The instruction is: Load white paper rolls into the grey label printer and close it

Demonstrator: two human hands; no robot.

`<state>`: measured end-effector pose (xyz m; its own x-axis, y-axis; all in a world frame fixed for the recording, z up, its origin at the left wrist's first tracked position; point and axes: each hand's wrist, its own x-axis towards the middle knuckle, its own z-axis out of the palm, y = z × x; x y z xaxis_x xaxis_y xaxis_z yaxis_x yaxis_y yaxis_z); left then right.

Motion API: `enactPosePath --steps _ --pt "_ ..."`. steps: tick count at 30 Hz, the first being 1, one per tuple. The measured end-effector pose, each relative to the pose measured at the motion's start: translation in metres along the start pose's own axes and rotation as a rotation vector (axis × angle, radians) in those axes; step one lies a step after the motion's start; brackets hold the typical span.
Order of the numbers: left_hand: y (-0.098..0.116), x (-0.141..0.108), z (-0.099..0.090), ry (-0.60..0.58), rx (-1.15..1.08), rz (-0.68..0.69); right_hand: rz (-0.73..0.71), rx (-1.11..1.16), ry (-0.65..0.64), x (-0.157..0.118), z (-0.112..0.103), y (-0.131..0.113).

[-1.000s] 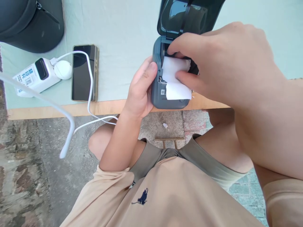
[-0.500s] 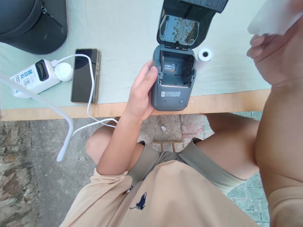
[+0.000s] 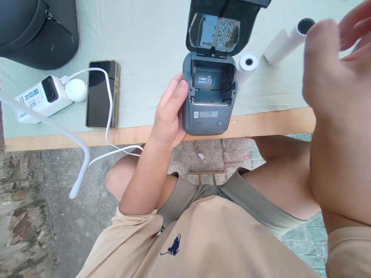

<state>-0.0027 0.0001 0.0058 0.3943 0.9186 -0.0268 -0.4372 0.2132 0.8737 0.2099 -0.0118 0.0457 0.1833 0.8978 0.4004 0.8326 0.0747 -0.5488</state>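
My left hand is closed around the left side of a dark grey portable label printer at the table's front edge. The printer's lid is swung up, and its roll compartment holds no roll. My right hand is raised at the upper right, fingers apart, with nothing visible in it. Just left of its thumb is a white paper roll with a dark-ended core and a loose flap of paper. A second white roll stands against the printer's right side, partly hidden by it.
A phone lies on the left of the table, a white cable crossing it. Beside it is a white power strip with a plugged-in round white adapter. A black zippered case occupies the far left corner.
My right hand has let go of the white thing it held; a white roll now shows on the table beside its thumb. My left hand still holds the printer, almost unmoved.
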Motion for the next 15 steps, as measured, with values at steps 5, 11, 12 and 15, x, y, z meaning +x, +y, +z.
enactPosePath --steps 5,11,12,15 --pt "0.001 0.000 0.001 0.022 0.010 -0.017 -0.198 -0.099 -0.367 -0.006 0.033 -0.004" --pt "0.004 -0.002 0.004 0.053 0.019 -0.039 -0.073 0.200 -0.234 -0.001 0.040 -0.004" --pt "0.004 -0.002 0.004 0.049 0.012 -0.039 0.019 0.326 -0.213 0.001 0.035 -0.007" --pt "0.005 -0.002 0.005 0.034 -0.006 -0.039 0.385 0.696 -0.326 0.011 0.016 -0.013"
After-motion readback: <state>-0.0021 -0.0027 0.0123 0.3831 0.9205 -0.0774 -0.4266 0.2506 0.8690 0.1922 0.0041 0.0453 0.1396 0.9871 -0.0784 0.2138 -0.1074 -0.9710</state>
